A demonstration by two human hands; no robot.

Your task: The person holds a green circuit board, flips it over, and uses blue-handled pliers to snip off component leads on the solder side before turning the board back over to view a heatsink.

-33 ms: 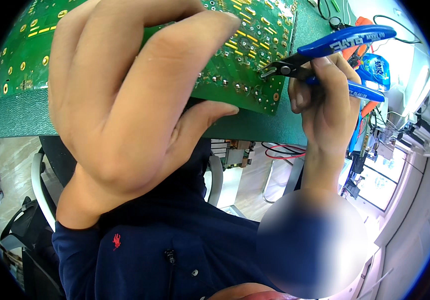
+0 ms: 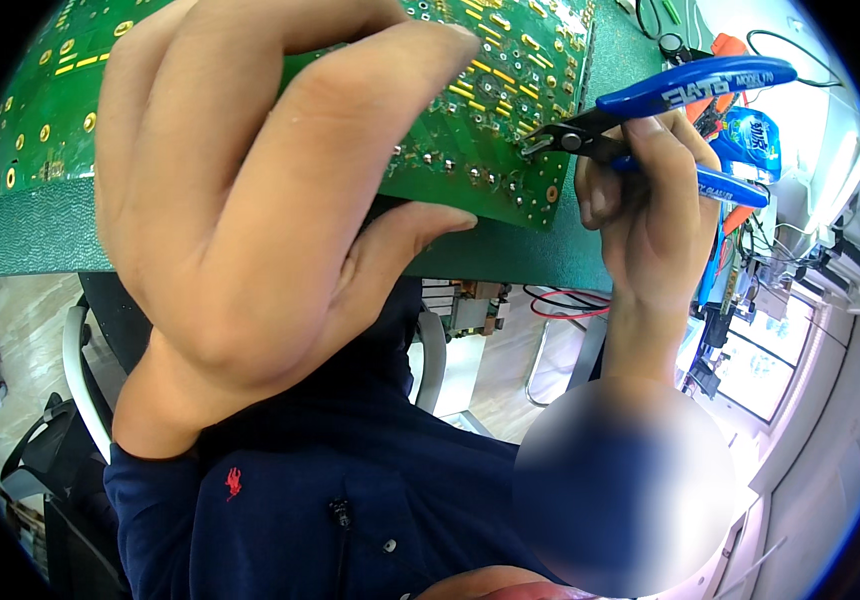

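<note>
A large green circuit board (image 2: 470, 140) with rows of yellow strips and solder joints lies on the green table mat (image 2: 550, 252). My left hand (image 2: 240, 200) reaches over its near edge with bent fingers on top. Its thumb lies along that edge, apart from the index finger; the other fingertips are hidden. Blue-handled wire cutters (image 2: 572, 140) are gripped in my right hand (image 2: 655, 200), one handle above the thumb and the other below. Their dark jaws, slightly parted, rest at the solder joints near the board's right corner.
Beyond my right hand stand a blue pack (image 2: 750, 145) and orange-handled tools (image 2: 725, 45) among cables. Red and black wires (image 2: 570, 300) hang below the table's near edge. A chair's light armrest (image 2: 78, 370) curves at lower left. A round blur covers the lower right.
The cutters' upper handle has tipped down very slightly, with the jaws at the same spot. The left hand and the board look unmoved.
</note>
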